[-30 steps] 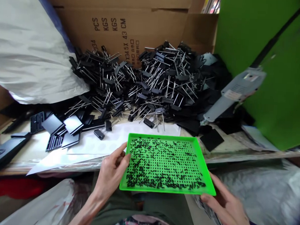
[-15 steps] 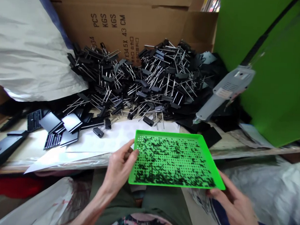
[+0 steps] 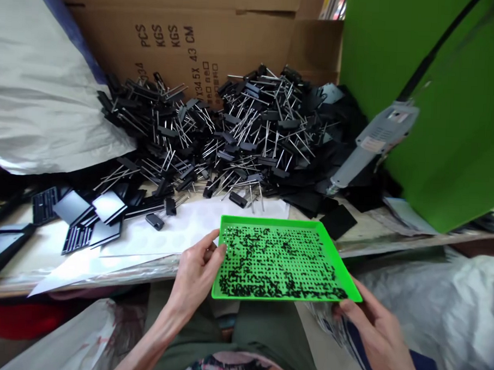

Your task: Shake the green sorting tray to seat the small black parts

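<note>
Behind everything stands a cardboard carton [image 3: 188,40], and against it a heap of black parts with metal pins [image 3: 249,136] spills onto a white sheet [image 3: 187,231], a grey rotary tool [image 3: 371,147] just beside it. We hold a green perforated tray [image 3: 280,260] just over the bench edge [image 3: 375,242], tiny black pieces [image 3: 276,262] strewn across it. Our left hand [image 3: 196,275] grips the tray's left edge, fingers pressed together; our right hand [image 3: 377,343] supports its near right corner, fingers slightly spread

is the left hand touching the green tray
Touching: the head view shows the left hand with its fingers against the left rim of the green perforated tray.
</note>
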{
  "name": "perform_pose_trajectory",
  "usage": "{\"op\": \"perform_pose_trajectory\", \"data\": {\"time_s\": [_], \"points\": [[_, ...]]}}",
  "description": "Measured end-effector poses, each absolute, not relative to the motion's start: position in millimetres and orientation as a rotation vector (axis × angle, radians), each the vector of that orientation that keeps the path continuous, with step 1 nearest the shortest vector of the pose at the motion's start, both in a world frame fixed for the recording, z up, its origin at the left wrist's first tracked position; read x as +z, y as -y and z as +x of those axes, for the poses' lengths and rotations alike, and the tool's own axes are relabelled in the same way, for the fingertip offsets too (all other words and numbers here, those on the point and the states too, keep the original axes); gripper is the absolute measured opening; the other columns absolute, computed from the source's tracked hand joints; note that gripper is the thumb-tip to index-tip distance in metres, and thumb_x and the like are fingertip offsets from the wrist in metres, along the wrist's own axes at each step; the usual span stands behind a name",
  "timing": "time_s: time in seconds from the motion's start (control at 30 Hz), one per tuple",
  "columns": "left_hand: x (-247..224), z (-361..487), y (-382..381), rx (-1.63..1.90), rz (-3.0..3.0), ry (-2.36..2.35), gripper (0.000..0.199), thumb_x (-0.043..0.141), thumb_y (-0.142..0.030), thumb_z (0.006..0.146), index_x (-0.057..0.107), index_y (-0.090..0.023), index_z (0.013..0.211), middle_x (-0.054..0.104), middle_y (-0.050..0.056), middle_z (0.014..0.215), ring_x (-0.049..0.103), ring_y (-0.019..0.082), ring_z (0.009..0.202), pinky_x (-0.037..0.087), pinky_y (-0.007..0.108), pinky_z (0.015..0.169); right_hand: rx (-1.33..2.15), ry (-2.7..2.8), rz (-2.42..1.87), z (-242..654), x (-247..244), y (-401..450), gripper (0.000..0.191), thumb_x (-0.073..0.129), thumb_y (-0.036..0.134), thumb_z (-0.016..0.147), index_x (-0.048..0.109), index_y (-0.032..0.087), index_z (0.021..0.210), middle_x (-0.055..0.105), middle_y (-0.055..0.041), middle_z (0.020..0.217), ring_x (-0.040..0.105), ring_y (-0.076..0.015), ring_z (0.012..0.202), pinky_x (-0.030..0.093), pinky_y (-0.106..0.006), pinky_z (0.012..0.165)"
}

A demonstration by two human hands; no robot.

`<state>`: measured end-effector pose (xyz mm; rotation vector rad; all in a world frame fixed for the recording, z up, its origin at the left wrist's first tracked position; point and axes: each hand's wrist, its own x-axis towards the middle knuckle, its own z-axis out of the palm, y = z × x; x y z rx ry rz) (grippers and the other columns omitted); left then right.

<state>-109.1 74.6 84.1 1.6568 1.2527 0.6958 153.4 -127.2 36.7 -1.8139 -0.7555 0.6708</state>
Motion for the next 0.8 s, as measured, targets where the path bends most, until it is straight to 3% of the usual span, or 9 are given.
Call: {"op": "perform_pose_trajectory", "data": {"time_s": [0.2,0.37,0.53,0.8], "points": [[83,-126,-72,0.723,1.544,-1.303,0.06,0.062,-0.052,0.082,0.062,-0.012,0.127,0.054,-0.002,0.073,0.043,0.01,0.061,0.036,0.023,0.055,0.758,0.725,-1.758,139,53,127,0.061,0.072,0.057,0.076,0.067,0.023,0.127,0.069,-0.0005,0.072,0.062,-0.0172,0.062,0.056,-0.025,0.066],[87,-121,-65,0.743,1.551,-1.257,0.058,0.059,-0.05,0.083,0.062,-0.012,0.127,0.051,-0.003,0.069,0.037,0.008,0.055,0.031,0.022,0.05,0.602,0.715,-1.792,144,55,135,0.055,0.069,0.054,0.081,0.066,0.027,0.128,0.073,-0.0022,0.102,0.063,-0.0144,0.066,0.056,-0.022,0.068],[86,-132,-71,0.808,1.537,-1.336,0.063,0.065,-0.052,0.077,0.063,-0.011,0.125,0.057,0.0,0.074,0.047,0.011,0.061,0.037,0.023,0.054,0.574,1.051,-1.716,145,50,129,0.051,0.069,0.046,0.083,0.066,0.025,0.13,0.071,-0.0064,0.117,0.071,-0.0229,0.095,0.059,-0.023,0.075],[85,-140,-64,0.816,1.524,-1.334,0.065,0.065,-0.055,0.077,0.063,-0.011,0.125,0.057,-0.001,0.074,0.045,0.011,0.061,0.038,0.022,0.054,0.589,0.947,-1.687,134,60,126,0.053,0.069,0.049,0.083,0.066,0.027,0.13,0.069,-0.006,0.117,0.068,-0.023,0.101,0.058,-0.023,0.078]]}}
